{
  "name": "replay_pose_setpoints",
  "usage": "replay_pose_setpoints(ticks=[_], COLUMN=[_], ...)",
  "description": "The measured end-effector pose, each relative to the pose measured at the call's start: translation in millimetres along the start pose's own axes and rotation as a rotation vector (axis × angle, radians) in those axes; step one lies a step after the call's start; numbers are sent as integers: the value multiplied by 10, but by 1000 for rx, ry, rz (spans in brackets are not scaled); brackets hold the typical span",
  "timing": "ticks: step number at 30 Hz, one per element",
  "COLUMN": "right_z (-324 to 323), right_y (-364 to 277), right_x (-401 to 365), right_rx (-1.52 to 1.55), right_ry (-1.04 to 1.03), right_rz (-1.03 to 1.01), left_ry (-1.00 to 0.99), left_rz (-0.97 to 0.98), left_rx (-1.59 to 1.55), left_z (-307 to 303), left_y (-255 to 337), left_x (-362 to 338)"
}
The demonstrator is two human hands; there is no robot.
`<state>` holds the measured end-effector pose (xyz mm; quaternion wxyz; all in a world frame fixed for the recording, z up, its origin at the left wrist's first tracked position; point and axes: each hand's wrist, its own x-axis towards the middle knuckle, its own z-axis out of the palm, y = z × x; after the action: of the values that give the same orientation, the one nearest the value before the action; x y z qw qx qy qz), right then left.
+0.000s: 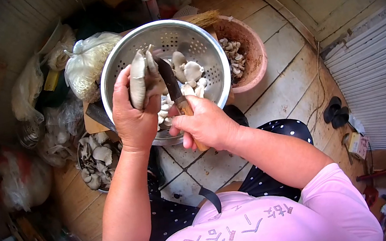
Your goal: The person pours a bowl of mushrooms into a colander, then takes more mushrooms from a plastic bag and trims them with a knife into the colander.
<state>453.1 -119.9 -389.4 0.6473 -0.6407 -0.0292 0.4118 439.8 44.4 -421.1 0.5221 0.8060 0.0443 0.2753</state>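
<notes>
My left hand [133, 113] grips a grey oyster mushroom [139, 76], held upright over a metal colander [206, 56]. My right hand [206, 124] holds a knife [169, 81] by its wooden handle, with the dark blade pointing up against the mushroom. Cut mushroom pieces [188, 73] lie inside the colander.
A pink basin [252, 47] with mushroom scraps stands right of the colander. A bowl of whole mushrooms [95, 160] sits at lower left, with a clear bag [85, 64] of pale contents above it. Plastic bags crowd the left side. Black sandals [335, 111] lie on the floor at right.
</notes>
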Motion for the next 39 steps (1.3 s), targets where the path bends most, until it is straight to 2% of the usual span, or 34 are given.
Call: replay_pose_setpoints(ticks=[2,4,6,10,13,20,24,28,33,36,39], right_z=[-28,-46,-53,14,113,114,50,-55,-120,-168,-207], right_y=[-8,-24,-44,39,84,125,138,75,8,-27,-69], right_x=[36,59,68,57,-36,-42,-49,-27,25,44,54], right_rx=[8,18,6,-31,-51,55,266,302,264,173,125], right_ry=[12,24,26,22,-23,-32,17,73,122,179,272], right_rz=[1,2,7,23,61,46,-21,-87,-134,-194,-278], left_ry=[-22,-42,-41,70,163,158,170,110,28,-85,-233], left_rz=[36,148,143,-70,-145,-138,-119,-163,-279,-345,-521], left_rx=[1,185,203,64,62,91,192,92,-22,-188,-491], left_z=[23,19,45,60,-10,-33,-81,-147,-169,-227,-297], left_y=[-46,-55,-37,111,20,-13,-8,-173,-63,-8,99], left_x=[-22,-52,-67,-2,68,86,104,109,129,165,182])
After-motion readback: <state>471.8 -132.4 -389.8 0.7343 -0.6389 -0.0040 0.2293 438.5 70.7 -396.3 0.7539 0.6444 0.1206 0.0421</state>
